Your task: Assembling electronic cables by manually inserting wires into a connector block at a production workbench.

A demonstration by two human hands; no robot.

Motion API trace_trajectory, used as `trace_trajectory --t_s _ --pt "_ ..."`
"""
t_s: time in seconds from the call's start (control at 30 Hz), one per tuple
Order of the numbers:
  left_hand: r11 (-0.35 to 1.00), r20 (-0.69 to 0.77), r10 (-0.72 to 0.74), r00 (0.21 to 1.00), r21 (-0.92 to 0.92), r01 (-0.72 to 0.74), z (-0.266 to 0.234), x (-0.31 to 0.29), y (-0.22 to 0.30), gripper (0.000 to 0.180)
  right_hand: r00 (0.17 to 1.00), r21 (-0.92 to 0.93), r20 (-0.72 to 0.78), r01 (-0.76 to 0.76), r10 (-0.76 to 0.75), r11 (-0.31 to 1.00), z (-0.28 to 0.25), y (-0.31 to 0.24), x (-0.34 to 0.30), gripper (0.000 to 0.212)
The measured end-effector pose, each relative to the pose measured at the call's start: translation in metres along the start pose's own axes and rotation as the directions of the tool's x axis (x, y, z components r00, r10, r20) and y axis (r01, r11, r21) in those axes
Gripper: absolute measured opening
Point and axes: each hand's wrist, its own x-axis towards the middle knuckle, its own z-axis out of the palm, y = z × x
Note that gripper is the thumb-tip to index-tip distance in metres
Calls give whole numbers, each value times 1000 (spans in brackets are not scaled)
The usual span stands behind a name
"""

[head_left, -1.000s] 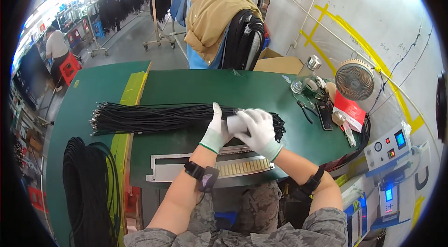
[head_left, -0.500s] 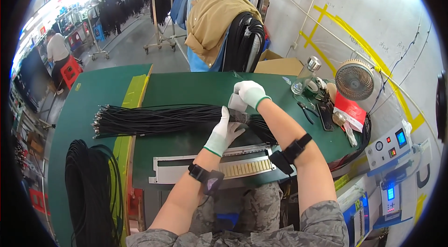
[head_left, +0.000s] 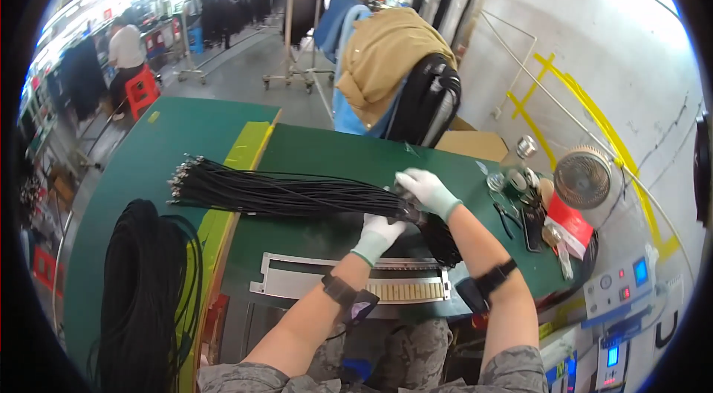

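A long bundle of thin black cables (head_left: 312,192) lies across the green table, with silver connectors (head_left: 182,177) at its left end. My left hand (head_left: 379,233), in a white glove, grips the bundle's near side, its fingers partly hidden beneath the cables. Above the bundle, my gloved right hand (head_left: 429,191) is closed with bent fingers beside a dark wrapped section (head_left: 407,209); what it holds is hidden. Past that section the cables bend toward the near right. A metal fixture (head_left: 297,280) with a row of brass-coloured slots lies in front of my hands.
A thick coil of black cable (head_left: 141,296) hangs at the table's left. Pliers (head_left: 508,220), a phone (head_left: 532,228), a glass bottle (head_left: 512,159) and a round fan (head_left: 583,176) stand at the right. Beyond the table is a garment-covered rack (head_left: 394,59); a person sits far left.
My right hand has come down against the bundle; the pale roll-like piece under it no longer shows. My left hand has moved lower along the bundle. The whole view has shifted.
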Motion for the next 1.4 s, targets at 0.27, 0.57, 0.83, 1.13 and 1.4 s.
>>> trace_trajectory --t_s 0.27,0.57,0.83,1.13,1.4 --pt "958 374 -282 884 156 239 -39 3 62 45 942 -608 -115 183 -314 772 41 -1 -67 63" --pt "956 532 -260 806 258 138 -54 9 70 41 869 -576 -279 189 -409 795 41 7 -60 65" --pt "989 516 -129 847 130 71 -66 13 75 35 876 -562 -281 182 -393 807 40 15 -42 65" --pt "825 458 172 872 -550 127 -127 -10 145 20 949 -671 -212 33 -235 741 42 38 -28 60" --pt "428 102 -278 955 -877 218 -118 -8 97 25 864 469 -93 477 -495 744 69 -26 -96 55"
